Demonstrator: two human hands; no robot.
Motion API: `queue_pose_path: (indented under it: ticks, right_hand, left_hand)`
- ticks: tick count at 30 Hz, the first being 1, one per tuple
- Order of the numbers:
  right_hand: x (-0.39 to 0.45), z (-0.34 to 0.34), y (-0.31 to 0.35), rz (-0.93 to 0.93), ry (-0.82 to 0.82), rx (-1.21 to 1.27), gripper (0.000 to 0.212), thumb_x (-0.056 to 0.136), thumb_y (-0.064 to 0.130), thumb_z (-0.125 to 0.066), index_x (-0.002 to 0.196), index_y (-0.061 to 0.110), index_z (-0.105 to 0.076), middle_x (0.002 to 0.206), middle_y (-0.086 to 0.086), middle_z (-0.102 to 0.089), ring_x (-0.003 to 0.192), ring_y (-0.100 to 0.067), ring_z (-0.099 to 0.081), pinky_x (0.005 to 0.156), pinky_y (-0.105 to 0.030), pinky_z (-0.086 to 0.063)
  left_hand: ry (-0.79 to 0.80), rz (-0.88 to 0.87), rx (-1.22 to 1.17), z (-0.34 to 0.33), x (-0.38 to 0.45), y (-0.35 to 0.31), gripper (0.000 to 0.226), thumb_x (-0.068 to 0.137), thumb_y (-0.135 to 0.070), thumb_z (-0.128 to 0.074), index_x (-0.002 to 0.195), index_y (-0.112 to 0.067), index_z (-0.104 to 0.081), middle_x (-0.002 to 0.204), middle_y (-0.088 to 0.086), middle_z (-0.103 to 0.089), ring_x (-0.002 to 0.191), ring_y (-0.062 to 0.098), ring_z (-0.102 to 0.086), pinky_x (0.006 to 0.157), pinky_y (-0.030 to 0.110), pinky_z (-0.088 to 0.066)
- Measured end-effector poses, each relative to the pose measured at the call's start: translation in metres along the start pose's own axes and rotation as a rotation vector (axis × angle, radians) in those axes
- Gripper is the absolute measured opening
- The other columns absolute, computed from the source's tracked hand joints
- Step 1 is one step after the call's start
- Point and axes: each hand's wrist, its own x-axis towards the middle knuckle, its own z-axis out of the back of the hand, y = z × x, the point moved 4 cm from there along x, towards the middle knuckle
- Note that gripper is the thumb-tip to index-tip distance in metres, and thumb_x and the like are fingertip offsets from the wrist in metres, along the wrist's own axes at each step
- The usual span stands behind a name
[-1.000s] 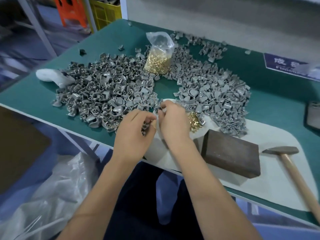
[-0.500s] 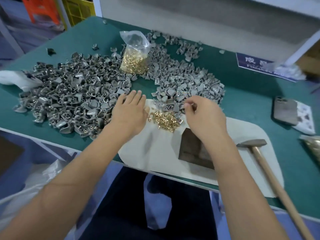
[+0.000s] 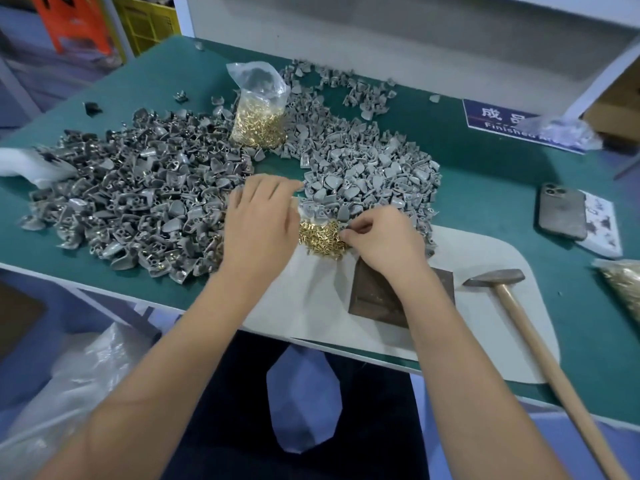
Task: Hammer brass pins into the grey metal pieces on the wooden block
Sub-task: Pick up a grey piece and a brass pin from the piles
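Observation:
Loose brass pins [image 3: 322, 239] lie in a small heap on the white mat [image 3: 311, 306]. My left hand [image 3: 259, 223] rests flat beside them, fingers straight, its tips reaching the grey metal pieces [image 3: 374, 178] of the right pile. At the heap's right edge my right hand [image 3: 381, 240] has its fingers curled and pinches something small that looks like a grey piece. The dark wooden block [image 3: 367, 299] lies on the mat under my right wrist, partly hidden, with nothing visible on it. To its right the hammer [image 3: 495, 277] lies untouched.
A larger heap of grey pieces [image 3: 138, 202] covers the table's left side. A clear bag of brass pins [image 3: 259, 123] stands behind the hands. At the right are a phone [image 3: 561, 211] and another pin bag [image 3: 623, 285]. The table's front edge runs just below the mat.
My hands came apart. The left hand went flat and slid forward to the grey pieces. The right hand reached to the right pile, then drew back to the pin heap with fingers curled.

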Motion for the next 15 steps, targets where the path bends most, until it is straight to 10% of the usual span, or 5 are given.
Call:
queue_pose_path:
  ticks: [15]
  right_hand:
    - [-0.016, -0.002, 0.006, 0.386, -0.046, 0.471, 0.02, 0.088, 0.05, -0.068, 0.081, 0.031, -0.068, 0.079, 0.011, -0.068, 0.067, -0.009, -0.059, 0.064, -0.041, -0.051]
  left_hand:
    - [-0.01, -0.141, -0.363, -0.015, -0.026, -0.019, 0.034, 0.091, -0.027, -0.069, 0.12, -0.01, -0.069, 0.103, -0.001, -0.071, 0.092, 0.021, -0.062, 0.084, 0.045, -0.051]
